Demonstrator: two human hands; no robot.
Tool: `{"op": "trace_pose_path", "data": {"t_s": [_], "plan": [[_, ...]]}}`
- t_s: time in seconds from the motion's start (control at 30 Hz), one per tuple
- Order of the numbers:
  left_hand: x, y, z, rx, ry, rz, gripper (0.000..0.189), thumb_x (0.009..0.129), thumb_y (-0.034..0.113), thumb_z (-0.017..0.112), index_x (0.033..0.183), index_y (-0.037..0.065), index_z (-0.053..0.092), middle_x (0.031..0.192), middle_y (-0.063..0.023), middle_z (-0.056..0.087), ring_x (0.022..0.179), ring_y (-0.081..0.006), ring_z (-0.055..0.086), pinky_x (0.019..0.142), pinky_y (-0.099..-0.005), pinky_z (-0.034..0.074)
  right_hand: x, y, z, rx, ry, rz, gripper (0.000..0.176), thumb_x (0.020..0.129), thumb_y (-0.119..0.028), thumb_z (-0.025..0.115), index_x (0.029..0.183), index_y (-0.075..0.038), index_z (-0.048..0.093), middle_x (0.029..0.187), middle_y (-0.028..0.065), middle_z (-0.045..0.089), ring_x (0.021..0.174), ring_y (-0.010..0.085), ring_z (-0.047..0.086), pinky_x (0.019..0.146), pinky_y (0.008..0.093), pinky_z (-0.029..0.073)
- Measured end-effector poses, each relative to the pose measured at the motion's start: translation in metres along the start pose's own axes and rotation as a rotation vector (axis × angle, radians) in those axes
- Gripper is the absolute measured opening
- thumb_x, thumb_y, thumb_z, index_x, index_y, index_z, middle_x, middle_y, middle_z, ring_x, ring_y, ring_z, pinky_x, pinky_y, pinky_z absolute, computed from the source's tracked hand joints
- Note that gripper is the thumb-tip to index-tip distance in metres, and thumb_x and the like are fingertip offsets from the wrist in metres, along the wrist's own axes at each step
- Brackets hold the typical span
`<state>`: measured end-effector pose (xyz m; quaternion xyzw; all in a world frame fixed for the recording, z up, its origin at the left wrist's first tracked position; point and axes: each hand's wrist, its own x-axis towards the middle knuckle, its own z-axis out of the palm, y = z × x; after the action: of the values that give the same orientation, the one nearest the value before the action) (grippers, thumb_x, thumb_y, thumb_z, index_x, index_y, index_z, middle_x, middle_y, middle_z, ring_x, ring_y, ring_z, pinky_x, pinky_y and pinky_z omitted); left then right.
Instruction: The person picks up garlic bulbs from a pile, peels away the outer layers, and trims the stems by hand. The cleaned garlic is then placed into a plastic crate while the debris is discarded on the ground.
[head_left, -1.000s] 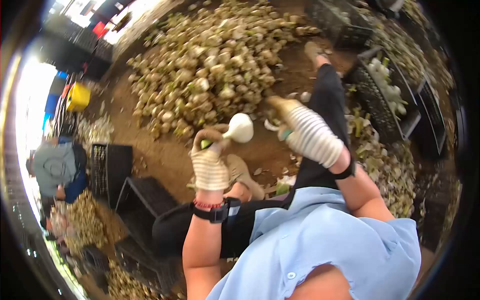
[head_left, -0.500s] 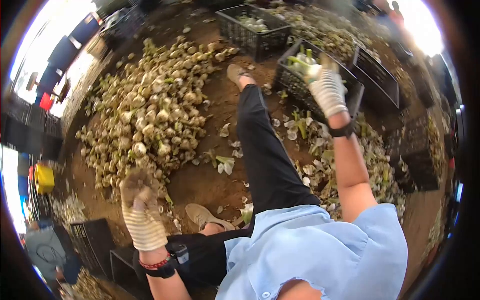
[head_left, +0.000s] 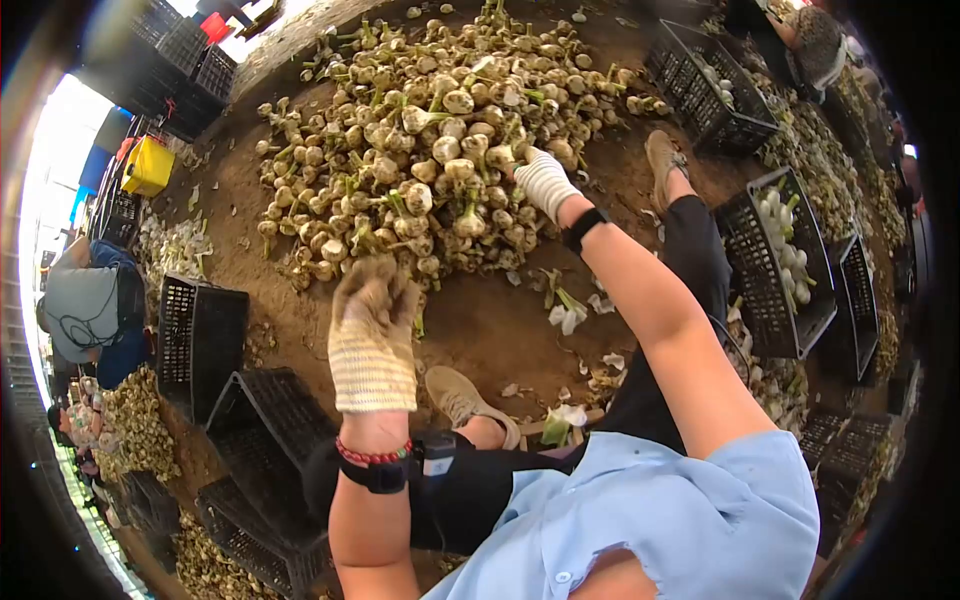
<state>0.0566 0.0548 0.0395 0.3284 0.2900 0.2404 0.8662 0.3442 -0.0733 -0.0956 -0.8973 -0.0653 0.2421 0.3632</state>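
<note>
1. The garlic pile (head_left: 440,170) is spreading over the brown floor (head_left: 490,335), its near edge lying just beyond the left hand (head_left: 375,305).
2. Bare floor is running between the pile and the near shoe (head_left: 465,400), with some peel (head_left: 568,312) lying loose.
3. A crate (head_left: 760,280) is standing on the right, past the far leg, holding white bulbs (head_left: 785,245); another crate (head_left: 200,340) is standing on the left.
4. Half a second ago the right hand (head_left: 542,180) was over the right-hand crate; now it is reaching into the pile.
5. Its fingers are touching bulbs there; I cannot tell whether they are gripping one.
6. The left hand is curling its fingers, hiding whether anything is inside.
7. The pile's bulbs are looking tan and dirt-stained, many keeping greenish stems.
</note>
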Motion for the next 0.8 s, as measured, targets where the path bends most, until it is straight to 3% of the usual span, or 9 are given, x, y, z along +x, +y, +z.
{"op": "trace_pose_path", "data": {"t_s": [0.03,0.07,0.2,0.37,0.43,0.5,0.6,0.73,0.8], "plan": [[0.005,-0.003,-0.008,0.004,0.074,-0.014,0.026,0.090,-0.004,0.058,0.114,0.003,0.059,0.110,-0.0113,0.065,0.100,-0.0243,0.064,0.089,-0.0393,0.056,0.013,-0.009,0.000,0.065,-0.013,0.123,0.034,0.098,-0.021,0.057,0.123,0.002,0.058,0.105,0.0154,0.068,0.084,0.0241,0.063,0.072,0.0370,0.051],[0.010,-0.006,-0.015,0.044,0.109,-0.044,0.025,0.089,-0.003,0.058,0.114,0.003,0.060,0.110,-0.0108,0.065,0.099,-0.0239,0.065,0.088,-0.0385,0.057,0.099,0.040,0.032,0.252,0.019,0.274,0.068,0.095,-0.028,0.065,0.150,0.001,0.035,0.121,0.0129,0.066,0.080,0.0182,0.061,0.065,0.0376,0.049],[0.040,-0.029,-0.037,0.103,0.068,-0.240,0.019,0.090,-0.001,0.059,0.108,0.003,0.063,0.106,-0.0092,0.066,0.095,-0.0206,0.064,0.084,-0.0348,0.058,0.097,-0.013,0.012,0.421,0.039,0.506,0.069,0.093,-0.034,0.068,0.143,0.005,0.040,0.128,0.0173,0.059,0.098,0.0231,0.061,0.076,0.0380,0.050],[0.078,-0.052,-0.025,0.228,0.028,-0.360,0.021,0.090,0.001,0.061,0.111,0.003,0.062,0.108,-0.0129,0.068,0.096,-0.0234,0.066,0.086,-0.0362,0.056,0.134,0.019,0.032,0.319,0.345,0.200,0.075,0.085,-0.028,0.076,0.142,0.003,0.038,0.132,0.0229,0.054,0.110,0.0317,0.059,0.089,0.0420,0.052],[0.097,-0.061,-0.030,0.264,-0.037,-0.381,0.023,0.090,0.003,0.063,0.112,0.004,0.062,0.110,-0.0115,0.067,0.098,-0.0231,0.065,0.088,-0.0373,0.054,0.051,-0.044,-0.007,0.896,0.094,0.357,0.064,0.084,-0.013,0.077,0.139,-0.005,0.046,0.113,0.0161,0.062,0.089,0.0244,0.063,0.068,0.0327,0.055],[0.114,-0.068,-0.028,0.374,-0.115,-0.386,0.033,0.088,0.005,0.066,0.121,0.006,0.059,0.120,-0.0121,0.063,0.106,-0.0228,0.061,0.091,-0.0379,0.053,0.047,0.000,0.003,0.440,0.156,0.123,0.060,0.082,-0.009,0.078,0.135,-0.006,0.050,0.106,0.0098,0.064,0.083,0.0174,0.061,0.062,0.0284,0.051],[0.122,-0.077,-0.011,0.550,-0.389,-0.223,0.076,0.081,0.000,0.074,0.147,0.006,0.036,0.143,-0.0143,0.045,0.122,-0.0240,0.052,0.101,-0.0351,0.049,0.005,0.041,0.016,0.877,0.230,-0.316,0.049,0.085,-0.010,0.075,0.128,-0.002,0.054,0.106,0.0035,0.066,0.087,0.0116,0.061,0.073,0.0281,0.051],[0.114,-0.093,-0.004,0.558,-0.653,-0.074,0.091,0.076,-0.005,0.079,0.150,0.007,0.028,0.139,-0.0136,0.046,0.116,-0.0224,0.054,0.096,-0.0315,0.053,-0.099,-0.001,-0.004,1.423,-0.267,-0.098,0.040,0.093,-0.017,0.068,0.128,-0.002,0.056,0.114,0.0070,0.067,0.103,0.0199,0.065,0.092,0.0349,0.053],[0.100,-0.094,-0.014,0.589,-0.628,-0.032,0.088,0.075,-0.004,0.080,0.148,0.007,0.032,0.137,-0.0130,0.048,0.115,-0.0213,0.055,0.095,-0.0313,0.053,-0.138,-0.003,-0.002,1.464,-0.251,-0.121,0.036,0.095,-0.021,0.065,0.125,-0.003,0.057,0.113,0.0078,0.067,0.098,0.0196,0.067,0.086,0.0343,0.055]]}}
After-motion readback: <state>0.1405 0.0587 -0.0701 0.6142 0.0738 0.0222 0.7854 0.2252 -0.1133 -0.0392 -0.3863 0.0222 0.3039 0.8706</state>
